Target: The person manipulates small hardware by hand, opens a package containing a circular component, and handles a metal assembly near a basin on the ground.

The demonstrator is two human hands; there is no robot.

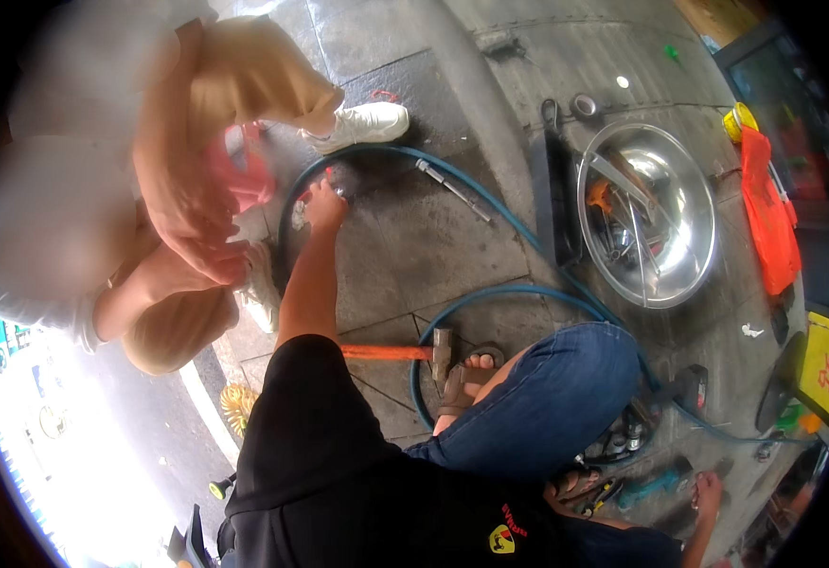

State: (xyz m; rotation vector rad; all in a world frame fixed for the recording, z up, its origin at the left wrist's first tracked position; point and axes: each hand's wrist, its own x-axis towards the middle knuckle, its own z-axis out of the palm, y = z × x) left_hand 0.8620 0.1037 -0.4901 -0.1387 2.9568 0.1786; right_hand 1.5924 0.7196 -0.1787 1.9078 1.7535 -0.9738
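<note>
My left hand (323,205) reaches far forward to the paving, its fingers closed around a small item with silver and red parts that I cannot make out. A blue hose (376,149) curves past just beyond it. To its right lies a thin metal rod (454,189) with a thicker end. A sledgehammer (441,352) with an orange handle rests beside my sandalled foot. Low at the right, my right hand (708,491) is small in view with its fingers curled; anything inside them is hidden. A turquoise tool (654,488) lies near that hand.
A steel basin (703,256) with several tools stands at the right, beside a dark long tray (554,204) and a tape roll (584,106). An orange-red bag (769,213) lies farther right. Another person (178,189) crouches at the left, hands together near my left arm.
</note>
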